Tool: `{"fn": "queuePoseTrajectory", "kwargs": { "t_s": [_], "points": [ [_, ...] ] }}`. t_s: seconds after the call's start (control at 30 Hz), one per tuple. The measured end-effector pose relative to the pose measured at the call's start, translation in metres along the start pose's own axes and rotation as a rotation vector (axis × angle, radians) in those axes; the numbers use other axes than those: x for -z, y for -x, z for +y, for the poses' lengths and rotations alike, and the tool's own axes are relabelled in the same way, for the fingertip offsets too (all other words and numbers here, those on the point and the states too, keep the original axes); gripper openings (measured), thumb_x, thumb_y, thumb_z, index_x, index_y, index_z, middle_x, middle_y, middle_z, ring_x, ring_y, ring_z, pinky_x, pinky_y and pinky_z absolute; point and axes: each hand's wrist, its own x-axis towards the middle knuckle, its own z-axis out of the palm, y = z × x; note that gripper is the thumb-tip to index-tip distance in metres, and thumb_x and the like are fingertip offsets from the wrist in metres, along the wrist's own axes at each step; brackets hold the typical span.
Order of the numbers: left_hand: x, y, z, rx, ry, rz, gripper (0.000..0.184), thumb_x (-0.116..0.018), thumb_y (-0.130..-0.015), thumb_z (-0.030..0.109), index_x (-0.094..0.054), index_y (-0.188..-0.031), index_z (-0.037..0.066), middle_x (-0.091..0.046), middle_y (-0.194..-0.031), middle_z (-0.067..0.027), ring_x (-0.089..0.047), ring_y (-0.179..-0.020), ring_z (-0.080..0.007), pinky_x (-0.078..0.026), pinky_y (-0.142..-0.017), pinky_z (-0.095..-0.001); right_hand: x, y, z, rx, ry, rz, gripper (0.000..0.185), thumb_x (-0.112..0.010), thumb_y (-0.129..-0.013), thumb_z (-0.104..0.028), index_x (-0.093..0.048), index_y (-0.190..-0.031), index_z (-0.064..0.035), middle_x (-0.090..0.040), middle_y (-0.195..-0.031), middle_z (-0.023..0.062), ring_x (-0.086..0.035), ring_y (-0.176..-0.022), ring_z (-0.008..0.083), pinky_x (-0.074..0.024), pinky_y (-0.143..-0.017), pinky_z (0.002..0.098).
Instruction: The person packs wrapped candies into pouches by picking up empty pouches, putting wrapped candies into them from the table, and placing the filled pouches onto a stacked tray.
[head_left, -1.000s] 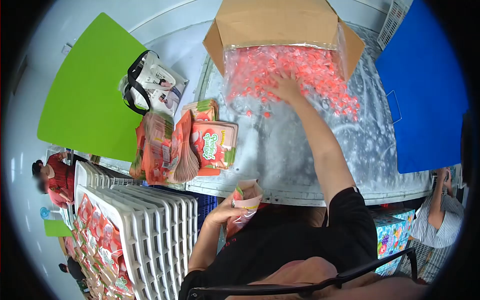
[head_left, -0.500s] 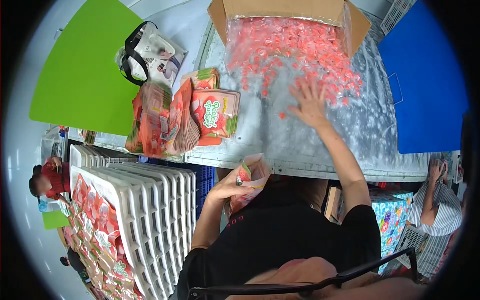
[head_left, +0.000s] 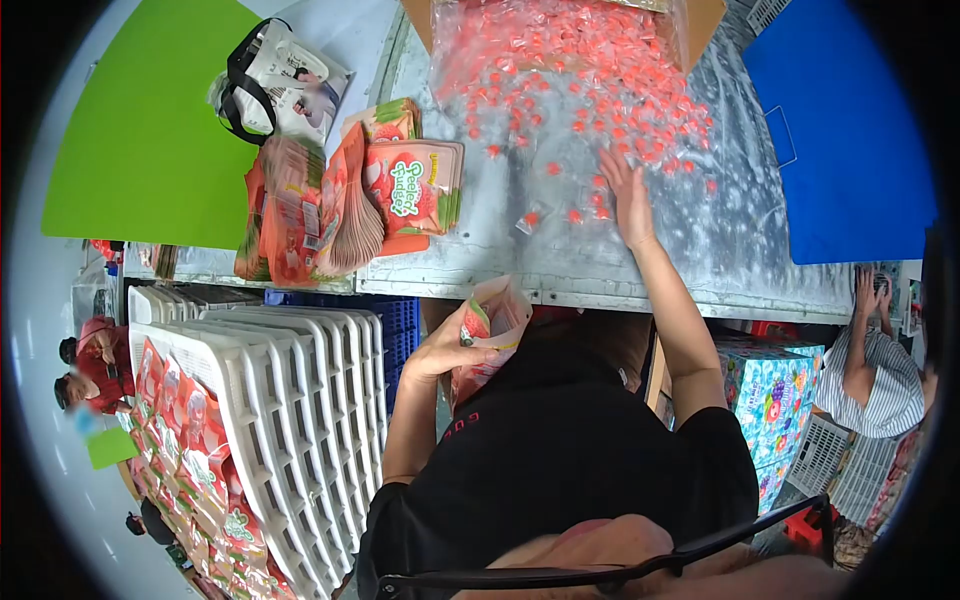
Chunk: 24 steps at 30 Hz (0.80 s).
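Observation:
My left hand is closed round an open-topped red and pink pouch below the table's front edge. Over the metal table, my right hand is spread and holds nothing. Small red wrapped candies spill from a cardboard box lined with clear plastic. A few single candies lie just left of my right hand. To the left on the table is a stack of flat printed pouches, with fanned pouches beside it.
A white bag with black handles lies by a green board. At the right is a blue board. White crates stand at lower left, near printed boxes at lower right. People are at both sides.
My right hand has moved from the candy heap toward the table's front, and more candies lie spread out. The view has shifted, with the table higher in it. My left hand still holds the pouch.

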Motion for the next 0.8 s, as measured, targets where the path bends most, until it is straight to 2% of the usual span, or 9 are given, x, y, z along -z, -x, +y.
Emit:
{"fn": "queuePoseTrajectory", "kwargs": {
  "t_s": [0.13,0.2,0.23,0.3,0.4,0.5,0.6,0.73,0.8],
  "points": [
    [0.004,-0.001,-0.008,-0.009,-0.043,-0.014,0.103,-0.081,-0.071,0.028,-0.025,-0.152,-0.006,-0.041,-0.149,-0.0192,-0.038,-0.139,-0.0278,-0.023,-0.118,-0.0385,0.014,0.006,-0.002,-0.039,0.051,0.028,0.066,-0.030,-0.106,-0.049,-0.034,-0.152,-0.0007,-0.041,-0.155,0.0115,-0.029,-0.147,0.0233,-0.0161,-0.122,0.0413],
    [-0.001,-0.001,-0.004,-0.006,-0.042,-0.014,0.104,-0.081,-0.071,0.027,-0.025,-0.152,-0.006,-0.041,-0.150,-0.0193,-0.037,-0.140,-0.0278,-0.023,-0.118,-0.0386,0.015,0.007,0.007,-0.018,0.469,-0.032,0.057,-0.041,-0.105,-0.039,-0.040,-0.150,-0.0038,-0.047,-0.151,0.0116,-0.031,-0.146,0.0278,-0.0176,-0.122,0.0412],
    [-0.005,-0.001,0.001,0.003,-0.030,-0.017,0.104,-0.081,-0.071,0.028,-0.025,-0.152,-0.006,-0.040,-0.150,-0.0193,-0.037,-0.140,-0.0278,-0.022,-0.118,-0.0386,0.015,0.008,0.008,-0.016,0.468,-0.030,0.057,-0.041,-0.105,-0.039,-0.040,-0.150,-0.0038,-0.047,-0.151,0.0116,-0.031,-0.146,0.0278,-0.0176,-0.122,0.0412],
    [-0.006,-0.003,0.003,0.012,-0.020,-0.019,0.104,-0.081,-0.071,0.028,-0.024,-0.152,-0.006,-0.040,-0.150,-0.0193,-0.037,-0.140,-0.0278,-0.022,-0.118,-0.0387,0.008,0.009,0.009,0.174,0.925,-0.109,0.055,-0.053,-0.100,-0.035,-0.043,-0.150,-0.0132,-0.043,-0.154,0.0112,-0.030,-0.146,0.0346,-0.0192,-0.121,0.0461],
    [-0.005,-0.004,0.000,0.011,0.018,-0.061,0.104,-0.080,-0.072,0.028,-0.023,-0.153,-0.005,-0.040,-0.150,-0.0190,-0.036,-0.140,-0.0276,-0.021,-0.118,-0.0388,-0.014,0.012,0.011,0.298,1.326,-0.140,0.058,-0.058,-0.095,-0.040,-0.045,-0.149,-0.0237,-0.037,-0.157,0.0082,-0.027,-0.147,0.0379,-0.0170,-0.120,0.0556],
    [-0.008,-0.004,0.000,0.019,-0.002,-0.007,0.107,-0.080,-0.063,0.035,-0.030,-0.149,-0.006,-0.046,-0.142,-0.0138,-0.041,-0.132,-0.0231,-0.026,-0.113,-0.0350,-0.046,0.009,0.000,0.254,1.495,-0.240,0.063,-0.060,-0.091,-0.049,-0.046,-0.148,-0.0266,-0.031,-0.161,0.0039,-0.023,-0.148,0.0378,-0.0113,-0.117,0.0655],
    [-0.009,-0.001,0.005,0.037,-0.015,0.043,0.107,-0.080,-0.064,0.033,-0.029,-0.149,-0.006,-0.046,-0.142,-0.0139,-0.041,-0.133,-0.0231,-0.025,-0.114,-0.0356,-0.062,0.001,0.001,0.242,1.514,-0.394,0.066,-0.060,-0.089,-0.056,-0.048,-0.147,-0.0270,-0.033,-0.160,0.0026,-0.020,-0.149,0.0377,-0.0072,-0.116,0.0698],
    [-0.002,0.003,0.005,-0.071,-0.013,0.067,0.101,-0.080,-0.071,0.023,-0.026,-0.152,-0.005,-0.042,-0.148,-0.0169,-0.036,-0.140,-0.0255,-0.021,-0.118,-0.0381,-0.064,0.003,0.009,0.253,1.512,-0.600,0.064,-0.054,-0.092,-0.058,-0.049,-0.147,-0.0241,-0.035,-0.159,0.0027,-0.021,-0.149,0.0365,-0.0075,-0.118,0.0663],
    [0.002,0.006,0.002,-0.130,0.004,0.155,0.100,-0.080,-0.069,0.016,-0.028,-0.152,-0.004,-0.043,-0.148,-0.0152,-0.037,-0.140,-0.0239,-0.022,-0.118,-0.0377,-0.044,-0.004,0.033,0.201,1.038,-0.466,0.064,-0.048,-0.095,-0.058,-0.049,-0.147,-0.0197,-0.037,-0.158,0.0060,-0.024,-0.148,0.0350,-0.0092,-0.119,0.0623]
  ]
}}
